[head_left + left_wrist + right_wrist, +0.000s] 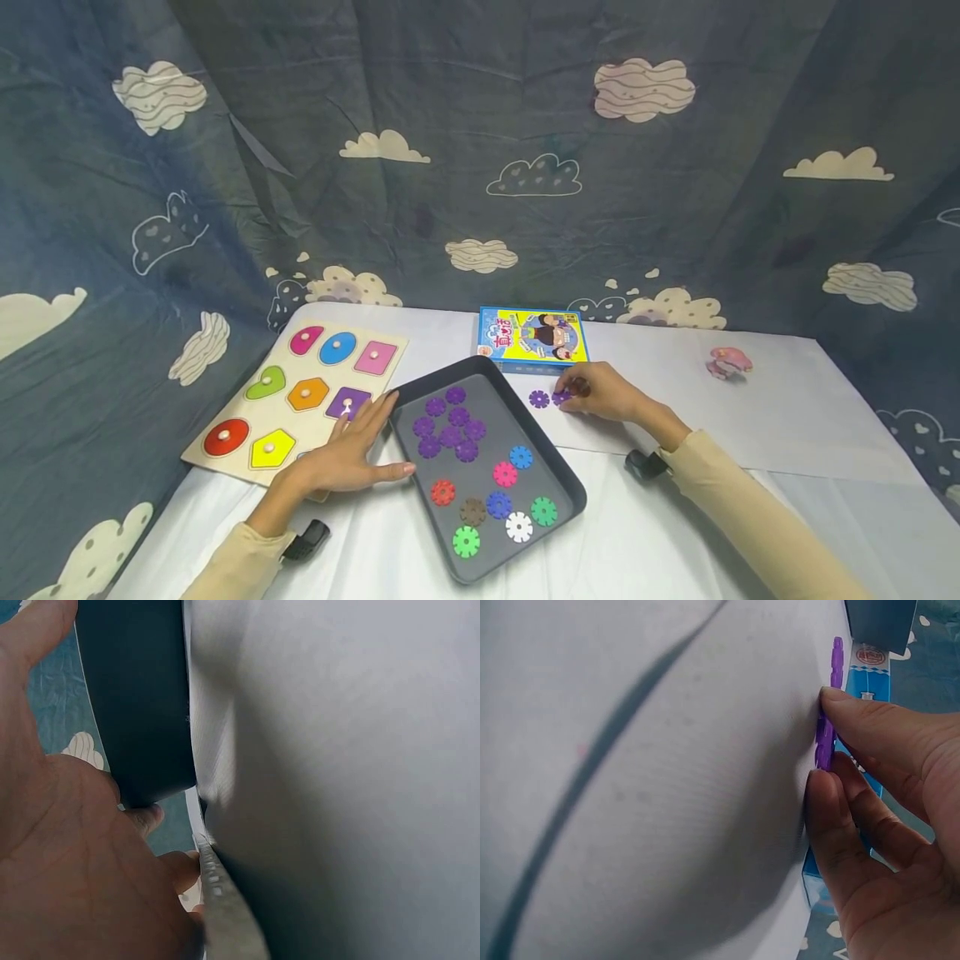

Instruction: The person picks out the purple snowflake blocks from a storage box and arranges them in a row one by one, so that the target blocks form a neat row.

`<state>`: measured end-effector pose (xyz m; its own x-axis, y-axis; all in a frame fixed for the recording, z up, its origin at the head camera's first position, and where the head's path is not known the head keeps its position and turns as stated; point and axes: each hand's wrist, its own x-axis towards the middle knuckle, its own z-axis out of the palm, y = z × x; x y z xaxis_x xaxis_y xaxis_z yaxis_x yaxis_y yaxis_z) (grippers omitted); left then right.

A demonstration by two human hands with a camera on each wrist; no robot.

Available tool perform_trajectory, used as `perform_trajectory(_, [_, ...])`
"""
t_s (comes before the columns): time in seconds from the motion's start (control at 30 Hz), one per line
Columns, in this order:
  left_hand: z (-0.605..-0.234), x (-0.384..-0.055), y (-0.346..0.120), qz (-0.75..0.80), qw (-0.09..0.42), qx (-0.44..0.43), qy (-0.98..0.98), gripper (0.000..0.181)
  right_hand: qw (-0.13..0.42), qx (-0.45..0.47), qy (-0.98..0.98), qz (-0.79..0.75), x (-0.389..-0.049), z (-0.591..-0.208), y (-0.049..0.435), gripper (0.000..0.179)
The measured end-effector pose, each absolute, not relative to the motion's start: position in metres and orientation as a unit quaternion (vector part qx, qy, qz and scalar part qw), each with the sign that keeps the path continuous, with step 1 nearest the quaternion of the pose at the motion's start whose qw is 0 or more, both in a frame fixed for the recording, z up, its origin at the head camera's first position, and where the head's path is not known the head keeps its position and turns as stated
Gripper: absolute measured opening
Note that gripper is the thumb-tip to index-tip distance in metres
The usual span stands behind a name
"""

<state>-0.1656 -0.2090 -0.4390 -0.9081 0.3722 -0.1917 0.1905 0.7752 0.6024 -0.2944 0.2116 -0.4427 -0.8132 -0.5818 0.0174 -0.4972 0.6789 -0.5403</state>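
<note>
My right hand (602,393) pinches a purple notched disc (826,735) between thumb and fingers, close over the white sheet. Just left of it in the head view lies another purple disc (538,399). My left hand (341,461) rests at the left side of a dark grey tray (534,429), fingers spread and fairly straight, with thumb and fingertips right at the rim. Inside the tray, several purple discs (450,437) are grouped toward the back. Nearer the front are single discs, among them a pink one (505,474), a white one (519,527) and a bright green one (466,542).
A wooden shape puzzle board (232,392) lies left of the tray, partly under the left hand. Behind the right hand sits a blue and yellow box (532,337). A small pink toy (728,362) stands at the right. A cloud-printed curtain (480,217) hangs behind the table.
</note>
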Motion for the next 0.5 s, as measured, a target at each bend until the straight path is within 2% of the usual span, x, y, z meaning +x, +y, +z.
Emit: perform_trajectory(0.5, [-0.4398,-0.1645,-0.2094,0.299,0.153,0.149,0.930,0.114,0.081,-0.291,0.914,-0.270,-0.2947,-0.4465,0.2106,0.022])
